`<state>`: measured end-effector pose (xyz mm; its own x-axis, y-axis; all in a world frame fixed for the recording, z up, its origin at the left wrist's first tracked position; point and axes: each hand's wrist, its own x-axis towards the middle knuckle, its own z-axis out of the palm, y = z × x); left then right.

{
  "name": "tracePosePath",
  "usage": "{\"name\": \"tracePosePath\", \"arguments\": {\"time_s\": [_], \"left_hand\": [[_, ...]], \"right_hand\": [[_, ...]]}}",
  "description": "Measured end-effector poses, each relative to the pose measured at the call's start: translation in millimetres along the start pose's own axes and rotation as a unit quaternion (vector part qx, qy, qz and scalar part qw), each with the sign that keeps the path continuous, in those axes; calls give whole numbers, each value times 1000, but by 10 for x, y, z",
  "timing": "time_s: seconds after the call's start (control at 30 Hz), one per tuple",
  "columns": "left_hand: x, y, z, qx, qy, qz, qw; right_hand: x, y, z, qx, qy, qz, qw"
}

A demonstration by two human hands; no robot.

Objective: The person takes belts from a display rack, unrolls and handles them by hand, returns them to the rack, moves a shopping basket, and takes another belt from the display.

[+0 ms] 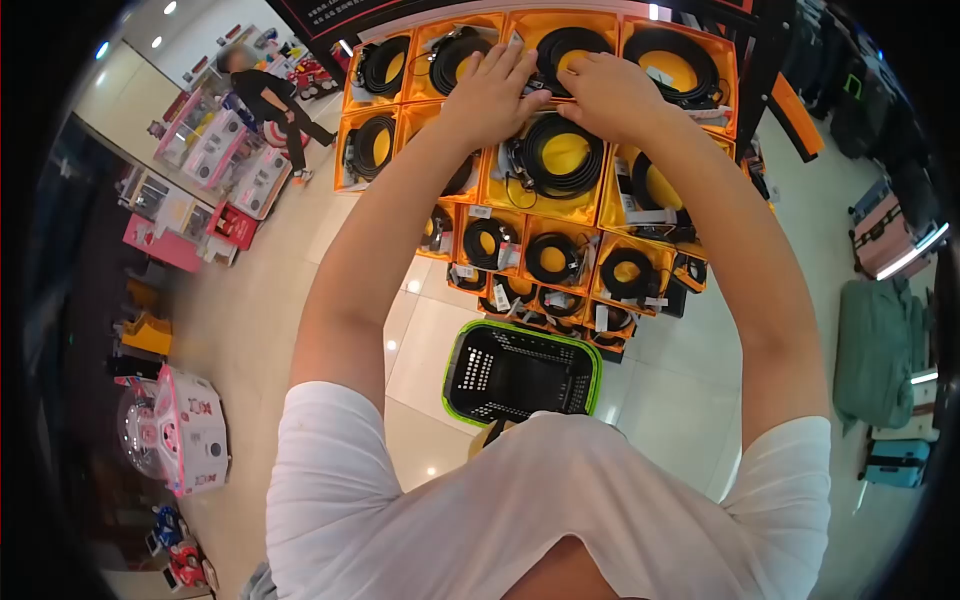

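Several black coiled belts lie in orange boxes lined with yellow cloth, set out in stepped rows. My left hand (494, 98) is open, its fingers stretched over the top-row boxes beside a coiled belt (448, 62). To its right, my right hand (615, 95) has thumb and fingers apart at the edge of another belt coil (572, 48); its far fingertips are partly hidden. A larger belt coil (562, 156) rests in the box just below both hands. Right of my right hand, one more belt (690, 62) sits with a pale tag.
A black shopping basket (522, 415) with a green rim stands on the floor below the rack. Lower boxes (490, 245) hold more belts. Suitcases (890, 235) line the right side. Claw-type machines (190, 430) and a person in black (265, 95) are at left.
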<state>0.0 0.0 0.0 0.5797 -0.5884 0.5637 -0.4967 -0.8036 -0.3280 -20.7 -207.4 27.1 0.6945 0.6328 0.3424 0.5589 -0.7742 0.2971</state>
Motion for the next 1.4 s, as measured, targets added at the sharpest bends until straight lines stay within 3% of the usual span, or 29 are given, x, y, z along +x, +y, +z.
{"name": "tracePosePath", "arguments": {"time_s": [0.07,0.1,0.2,0.3,0.47,0.67,0.73,0.87,1.07,1.4], "left_hand": [[-28,32,-35,23,58,17,998],[49,4,-39,27,59,25,998],[-24,37,-19,-1,26,35,999],[-21,39,-39,1,6,46,999],[-13,23,-41,0,-3,46,999],[-41,41,-98,0,21,45,999],[-64,73,-131,-3,40,41,998],[-92,91,-154,-31,28,53,998],[-95,86,-165,-36,19,55,998],[-73,177,-354,-61,38,69,995]], "right_hand": [[6,1,54,46,113,3,992],[32,59,34,46,120,10,992],[-36,-8,29,-30,102,-22,994],[-78,-70,14,-42,39,-5,998],[-128,-78,-115,-52,28,-16,998],[-162,-79,-125,-54,126,-29,990],[-200,-137,-308,-41,40,-11,998],[-252,-112,-291,-54,0,2,999],[-259,-42,43,-66,65,3,996],[-441,62,-195,-55,86,-11,995]]}}
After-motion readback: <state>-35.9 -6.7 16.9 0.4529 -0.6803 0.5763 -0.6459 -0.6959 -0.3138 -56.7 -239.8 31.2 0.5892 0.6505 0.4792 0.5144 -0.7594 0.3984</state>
